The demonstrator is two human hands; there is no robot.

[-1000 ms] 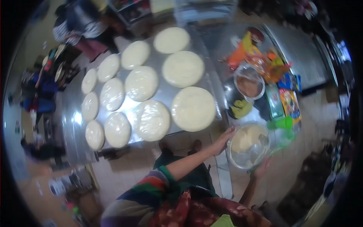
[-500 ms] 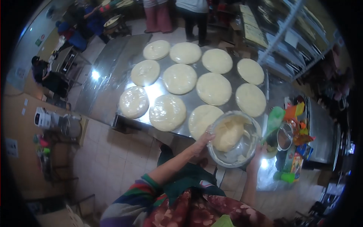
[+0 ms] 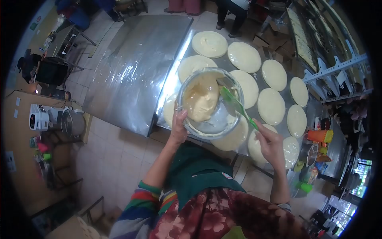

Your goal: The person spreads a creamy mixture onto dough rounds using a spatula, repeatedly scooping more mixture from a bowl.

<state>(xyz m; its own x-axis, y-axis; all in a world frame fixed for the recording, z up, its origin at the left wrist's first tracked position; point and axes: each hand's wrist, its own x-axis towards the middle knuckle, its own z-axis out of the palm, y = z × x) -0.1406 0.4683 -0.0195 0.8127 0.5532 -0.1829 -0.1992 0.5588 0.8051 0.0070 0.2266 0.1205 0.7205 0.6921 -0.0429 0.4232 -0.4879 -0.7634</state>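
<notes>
My left hand [image 3: 179, 126] grips the lower left rim of a metal bowl [image 3: 210, 135], which is tilted and holds pale yellow batter [image 3: 205, 101]. On the bowl's right side, my right hand [image 3: 269, 141] is closed round the handle of a green spatula [image 3: 234, 101], whose blade reaches inside the bowl by the batter. Beneath and beyond the bowl, several round pale discs [image 3: 271, 106] lie in rows on a shiny metal table. The bowl hides parts of the nearest discs.
A bare metal tabletop [image 3: 133, 71] adjoins on the left. Metal racks with trays [image 3: 338, 75] stand at the upper right. An orange container [image 3: 319, 136] and a green cup [image 3: 305, 187] are at right. People [image 3: 232, 16] stand beyond the table.
The view has turned, and the bowl has moved left from the cluttered side table to over the discs. The green spatula now shows in my right hand, its blade in the bowl.
</notes>
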